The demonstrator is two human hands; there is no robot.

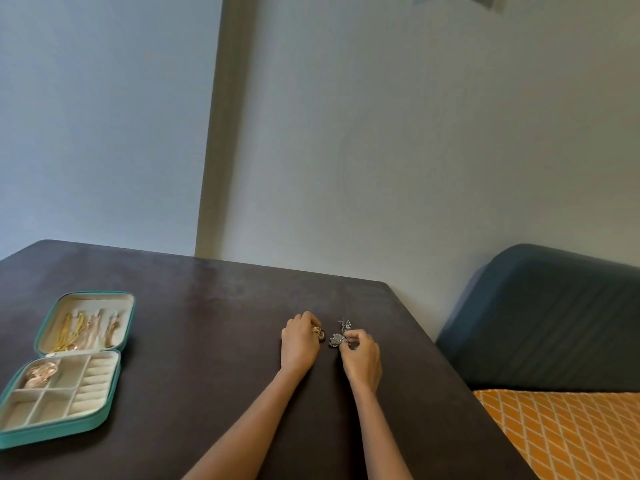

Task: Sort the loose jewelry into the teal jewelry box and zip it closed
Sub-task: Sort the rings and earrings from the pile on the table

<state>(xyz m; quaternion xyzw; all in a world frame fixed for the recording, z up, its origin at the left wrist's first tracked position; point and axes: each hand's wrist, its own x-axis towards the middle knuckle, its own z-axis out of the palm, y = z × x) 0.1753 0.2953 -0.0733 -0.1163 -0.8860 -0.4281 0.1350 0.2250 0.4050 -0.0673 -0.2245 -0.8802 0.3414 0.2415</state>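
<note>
Two bare forearms reach in from the near edge and run up the middle of the dark table, which fills the lower frame. Well to the left, the teal box lies open and flat, its near corner close to the table's near-left edge. Its lid half, on the far side, holds gold chains; its near half is split into cream compartments, with rose-gold pieces in the far-left one and ring rolls along the right side.

Between box and hands the tabletop is a wide bare stretch, and more bare surface runs to the far edge by the wall.

Toward the right, the left hand curls over a small gold piece, fingertips pinching it on the surface. Just beside it, the right hand grips a silver cluster earring between thumb and fingers; another silver piece lies just beyond, touching or nearly so.

Right of the hands, the table's right edge slants close by, with a blue sofa back and an orange lattice cushion past it.
</note>
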